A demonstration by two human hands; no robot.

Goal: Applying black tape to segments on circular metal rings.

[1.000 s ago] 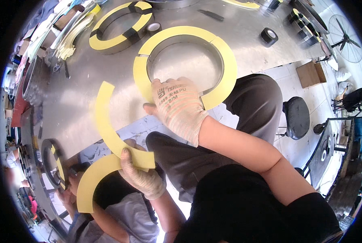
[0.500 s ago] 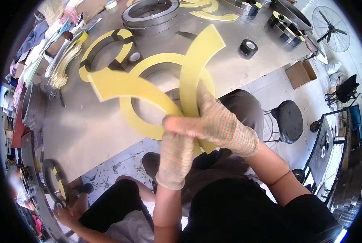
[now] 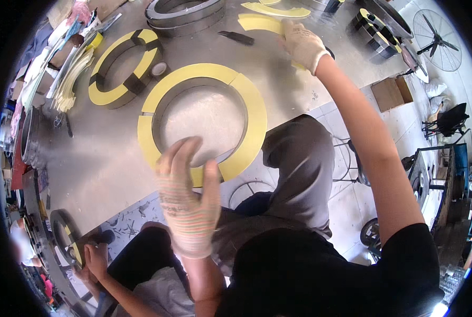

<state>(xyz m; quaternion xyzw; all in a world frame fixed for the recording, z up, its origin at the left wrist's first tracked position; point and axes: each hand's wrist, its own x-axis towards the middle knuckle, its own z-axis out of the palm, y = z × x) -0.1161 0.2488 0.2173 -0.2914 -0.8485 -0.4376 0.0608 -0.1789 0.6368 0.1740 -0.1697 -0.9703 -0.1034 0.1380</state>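
A large ring (image 3: 256, 113) faced with yellow curved segments lies near the table's front edge, with seams between segments. Just over its near rim is my left hand (image 3: 188, 203), in a striped knit glove, empty, its fingers spread and slightly blurred. My right arm stretches far forward. Its gloved hand (image 3: 306, 46) is closed over a yellow curved strip (image 3: 260, 22) at the back of the table; the fingertips are partly hidden. Another yellow curved strip (image 3: 275, 9) lies just beyond. The black tape roll (image 3: 329, 53) is mostly hidden behind my right wrist.
A yellow-and-black ring (image 3: 101, 95) and a small tape roll (image 3: 159, 68) lie left of centre. Behind are a grey metal ring (image 3: 186, 18) and a black cutter (image 3: 236, 37). A co-worker's hands (image 3: 93, 261) hold another ring at lower left. A fan (image 3: 436, 39) stands right.
My hands have parted. The right has carried yellow curved strip away to the back of the table; the left has let go and opened over the ring. My view has shifted slightly.
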